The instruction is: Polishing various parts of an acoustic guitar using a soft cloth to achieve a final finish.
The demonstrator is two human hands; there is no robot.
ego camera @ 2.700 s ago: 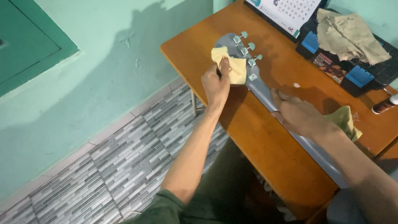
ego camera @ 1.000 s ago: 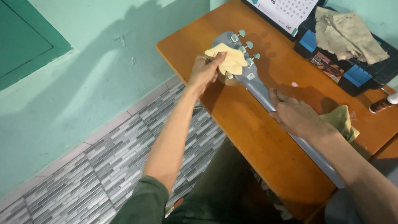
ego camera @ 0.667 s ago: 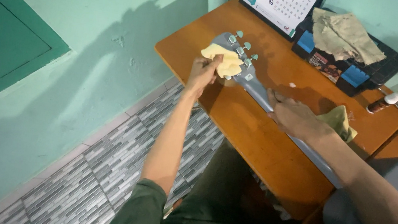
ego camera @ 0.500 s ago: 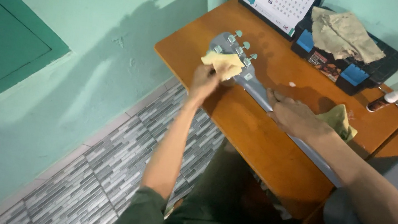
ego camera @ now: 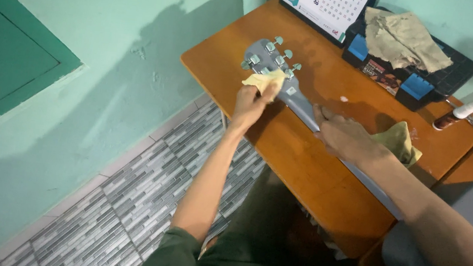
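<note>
1. The left hand (ego camera: 251, 100) pinches a folded yellow cloth (ego camera: 265, 81) against the grey guitar headstock (ego camera: 266, 58), which lies near the table's (ego camera: 304, 171) left edge.
2. The right hand (ego camera: 341, 137) lies flat, fingers spread, pressing on the guitar neck (ego camera: 305, 110) mid-table, gripping nothing.
3. Wiping looks to be at the headstock's lower part; the tuning pegs (ego camera: 282, 53) seem still untouched.
4. A second cloth (ego camera: 401, 141) lies just beside the right wrist; a calendar (ego camera: 324, 2), black tray (ego camera: 449, 69) and small bottle (ego camera: 455, 113) line the far edge, well apart.
</note>
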